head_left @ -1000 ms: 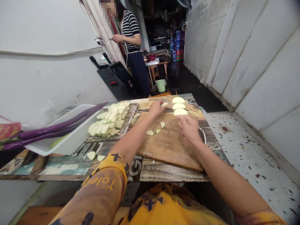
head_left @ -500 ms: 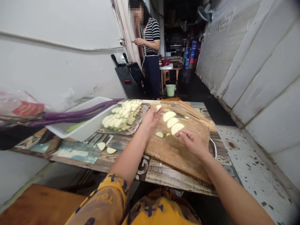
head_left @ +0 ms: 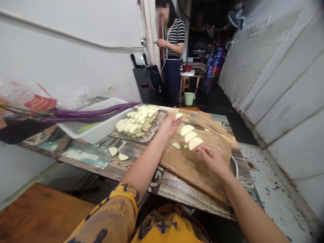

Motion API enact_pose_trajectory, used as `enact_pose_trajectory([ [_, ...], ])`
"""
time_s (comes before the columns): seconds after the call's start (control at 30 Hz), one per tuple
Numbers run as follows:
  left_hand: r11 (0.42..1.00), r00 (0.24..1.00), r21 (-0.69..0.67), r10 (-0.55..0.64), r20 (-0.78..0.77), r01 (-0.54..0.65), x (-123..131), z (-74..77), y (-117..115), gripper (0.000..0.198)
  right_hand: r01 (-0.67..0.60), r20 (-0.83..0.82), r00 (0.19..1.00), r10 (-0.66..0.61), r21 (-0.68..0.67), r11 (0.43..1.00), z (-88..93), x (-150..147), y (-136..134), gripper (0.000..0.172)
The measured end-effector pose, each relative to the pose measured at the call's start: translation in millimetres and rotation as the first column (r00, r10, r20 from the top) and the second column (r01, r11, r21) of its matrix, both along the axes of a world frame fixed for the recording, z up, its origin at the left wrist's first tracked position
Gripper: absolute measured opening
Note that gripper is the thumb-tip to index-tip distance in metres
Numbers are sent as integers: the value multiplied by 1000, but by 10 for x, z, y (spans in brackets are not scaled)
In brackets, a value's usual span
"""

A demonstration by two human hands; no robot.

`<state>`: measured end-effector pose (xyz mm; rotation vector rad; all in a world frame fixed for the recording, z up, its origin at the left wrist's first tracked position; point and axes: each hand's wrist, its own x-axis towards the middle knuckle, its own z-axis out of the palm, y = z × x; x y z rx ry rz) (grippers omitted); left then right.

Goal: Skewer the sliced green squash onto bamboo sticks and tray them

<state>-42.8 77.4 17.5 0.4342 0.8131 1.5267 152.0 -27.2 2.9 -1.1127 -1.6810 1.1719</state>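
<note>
My left hand holds a pale half-moon slice at its fingertips above the far part of the wooden chopping board. The fingers of my right hand are pinched at the lower end of a skewer of three half-moon slices, pale with thin green rims; the stick itself is mostly hidden. Beneath, a loose slice and a small green-edged piece lie on the board. To the left of my left hand, a metal tray carries stacked skewers of similar slices.
Bare bamboo skewers lie beyond the board. Two slices rest on the tabletop at left. A white bin holds a green vegetable, with long purple eggplants across it. A person stands beyond the table beside a black speaker.
The camera view has shifted, so the scene sits slightly farther right. Both hands keep nearly the same pose, holding the same slice and skewer.
</note>
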Motion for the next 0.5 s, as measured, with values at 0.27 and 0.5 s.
enact_pose_trajectory([
  [0.27, 999, 999, -10, -33, -8, 33, 34, 26, -30, 3, -1, -19, 1000, 1, -32, 1000, -29, 11, 9, 36],
  [0.5, 996, 997, -37, -82, -2, 82, 11, 38, -17, 5, -11, -37, 999, 9, -66, 998, -14, 12, -2, 37],
])
